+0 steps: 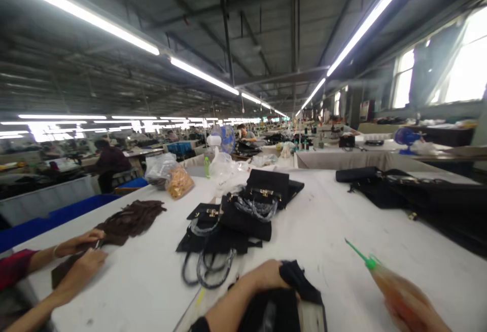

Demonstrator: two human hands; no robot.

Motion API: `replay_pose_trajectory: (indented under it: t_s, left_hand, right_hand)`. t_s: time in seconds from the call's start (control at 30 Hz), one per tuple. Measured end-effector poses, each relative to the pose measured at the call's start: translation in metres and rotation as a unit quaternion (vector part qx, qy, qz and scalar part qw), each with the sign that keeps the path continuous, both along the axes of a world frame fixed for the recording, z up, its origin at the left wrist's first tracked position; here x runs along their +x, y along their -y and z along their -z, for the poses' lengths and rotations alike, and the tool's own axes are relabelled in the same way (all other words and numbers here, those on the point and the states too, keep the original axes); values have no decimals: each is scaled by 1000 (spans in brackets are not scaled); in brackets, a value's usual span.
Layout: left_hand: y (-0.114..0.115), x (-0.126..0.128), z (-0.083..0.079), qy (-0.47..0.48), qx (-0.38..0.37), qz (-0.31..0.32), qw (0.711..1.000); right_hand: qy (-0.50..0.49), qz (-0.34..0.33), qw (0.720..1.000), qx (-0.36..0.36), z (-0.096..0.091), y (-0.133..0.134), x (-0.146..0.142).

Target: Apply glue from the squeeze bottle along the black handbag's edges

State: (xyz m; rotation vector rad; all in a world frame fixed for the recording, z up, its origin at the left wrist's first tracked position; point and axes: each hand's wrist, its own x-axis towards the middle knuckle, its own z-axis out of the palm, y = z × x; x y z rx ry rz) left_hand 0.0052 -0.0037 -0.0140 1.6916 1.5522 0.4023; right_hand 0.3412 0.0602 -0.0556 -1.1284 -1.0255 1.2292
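My left hand (271,274) is closed on the edge of a black handbag (279,311) at the bottom centre, its fingers partly hidden behind a raised black flap (300,281). Off to the right, my right hand (409,304) is wrapped round an orange-tinted squeeze bottle (386,277). The bottle's thin green nozzle points up and left, apart from the bag; hand and bottle are blurred by motion. Beyond my left hand lie several black handbags (243,225) with gold-coloured clasps. Their handles (215,271) are wrapped in clear plastic.
At the left, a co-worker's hands (85,258) handle a dark piece beside a pile of brown strips (133,220). Plastic bags (180,182) and a green bottle (207,167) stand farther back on the white table (335,251). More black bags (411,192) lie along the right.
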Motion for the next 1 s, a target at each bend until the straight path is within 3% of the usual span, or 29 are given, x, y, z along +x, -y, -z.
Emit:
replay_pose_trajectory:
  t_s: [0.07, 0.17, 0.4, 0.63, 1.0]
  left_hand:
    - [-1, 2, -2, -1, -20, -15, 1000]
    - [-7, 0, 3, 32, -47, -18, 998]
    - [-8, 1, 5, 35, -43, -12, 998]
    - [-9, 4, 2, 4, -41, -9, 999]
    - [-8, 7, -7, -32, -29, 13, 999]
  right_hand:
    - [-66, -43, 997, -11, -10, 10, 4]
    - [-51, -80, 995, -37, -20, 28, 9]
    - [121, -132, 982, -53, -30, 76, 21]
    - [230, -137, 963, -15, -35, 71, 7]
    - [302, -198, 933, 7, -58, 60, -3]
